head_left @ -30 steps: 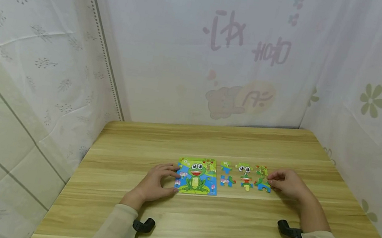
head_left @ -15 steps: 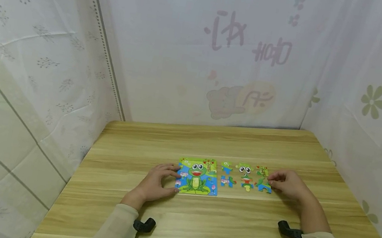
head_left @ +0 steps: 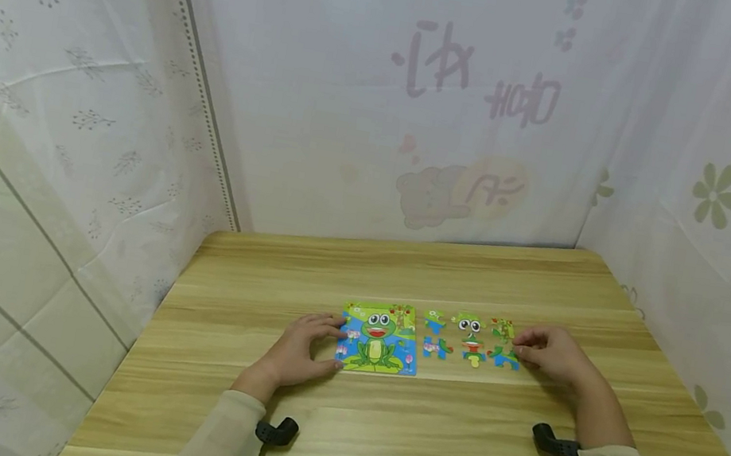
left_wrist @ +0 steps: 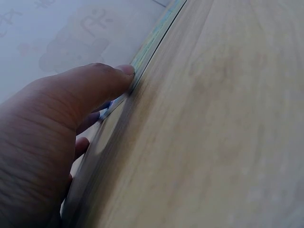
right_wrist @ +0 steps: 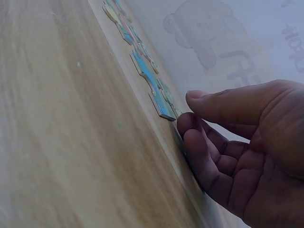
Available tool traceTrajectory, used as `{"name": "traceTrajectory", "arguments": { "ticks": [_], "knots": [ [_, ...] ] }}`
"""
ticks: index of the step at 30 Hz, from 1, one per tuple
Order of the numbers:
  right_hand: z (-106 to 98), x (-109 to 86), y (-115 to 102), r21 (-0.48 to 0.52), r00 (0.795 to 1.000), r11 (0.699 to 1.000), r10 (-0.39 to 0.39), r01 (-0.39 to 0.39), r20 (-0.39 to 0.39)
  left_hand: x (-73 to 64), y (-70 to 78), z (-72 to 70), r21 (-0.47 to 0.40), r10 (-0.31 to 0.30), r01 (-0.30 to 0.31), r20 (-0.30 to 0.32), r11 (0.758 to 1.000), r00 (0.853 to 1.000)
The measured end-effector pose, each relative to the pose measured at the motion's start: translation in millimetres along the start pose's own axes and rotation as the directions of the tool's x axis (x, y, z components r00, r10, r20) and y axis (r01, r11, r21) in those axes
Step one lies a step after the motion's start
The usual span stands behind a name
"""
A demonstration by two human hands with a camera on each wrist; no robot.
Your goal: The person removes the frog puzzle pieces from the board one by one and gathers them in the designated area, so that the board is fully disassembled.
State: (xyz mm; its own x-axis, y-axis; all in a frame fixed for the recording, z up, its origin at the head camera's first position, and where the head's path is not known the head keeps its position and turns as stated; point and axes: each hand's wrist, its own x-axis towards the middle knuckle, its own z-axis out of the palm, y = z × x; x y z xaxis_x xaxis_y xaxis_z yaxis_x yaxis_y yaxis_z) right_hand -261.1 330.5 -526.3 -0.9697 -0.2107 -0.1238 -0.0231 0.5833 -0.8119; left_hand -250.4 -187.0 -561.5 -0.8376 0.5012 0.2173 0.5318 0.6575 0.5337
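A square frog picture puzzle (head_left: 378, 343) lies flat on the table, its lily pad and blue water facing up. My left hand (head_left: 296, 349) rests at its left side, fingertips on the left edge and thumb at the near corner. In the left wrist view, the thumb (left_wrist: 102, 85) touches the puzzle's thin edge. Several loose jigsaw pieces lie in two rows to the right, among them one with the eyes (head_left: 468, 325) and one with the mouth (head_left: 472, 354). My right hand (head_left: 551, 352) is beside the rightmost blue-green piece (head_left: 503, 358), fingers loosely bent, nothing between thumb and fingers.
The wood-grain table (head_left: 416, 446) reaches back to a pale printed curtain (head_left: 352, 137). More curtain hangs along the left and right sides. Each wrist wears a black camera mount, one on the left (head_left: 277, 431) and one on the right (head_left: 557, 446).
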Motion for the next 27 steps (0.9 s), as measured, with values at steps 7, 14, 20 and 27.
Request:
{"name": "traceTrajectory", "arguments": {
  "ticks": [7,14,20,27],
  "knots": [
    [0.0,1.2,-4.7,-0.022,1.000,1.000,-0.015,0.015,-0.024,0.7,0.4,-0.4,0.021,0.000,0.000,0.003,1.000,1.000],
    [6.1,7.2,-13.9,-0.069,0.998,0.996,-0.051,0.048,-0.048,-0.7,2.3,-0.6,0.019,0.000,0.000,-0.007,1.000,1.000],
    [20.7,16.4,-32.8,-0.084,0.993,0.991,-0.111,0.108,-0.037,-1.8,4.6,-0.5,0.016,0.005,-0.005,-0.016,1.000,1.000],
    [45.2,26.3,-58.5,-0.044,0.985,0.985,-0.163,0.165,0.048,-3.1,5.8,-0.7,-0.010,0.009,-0.009,-0.028,1.000,1.000]
  ]
}}
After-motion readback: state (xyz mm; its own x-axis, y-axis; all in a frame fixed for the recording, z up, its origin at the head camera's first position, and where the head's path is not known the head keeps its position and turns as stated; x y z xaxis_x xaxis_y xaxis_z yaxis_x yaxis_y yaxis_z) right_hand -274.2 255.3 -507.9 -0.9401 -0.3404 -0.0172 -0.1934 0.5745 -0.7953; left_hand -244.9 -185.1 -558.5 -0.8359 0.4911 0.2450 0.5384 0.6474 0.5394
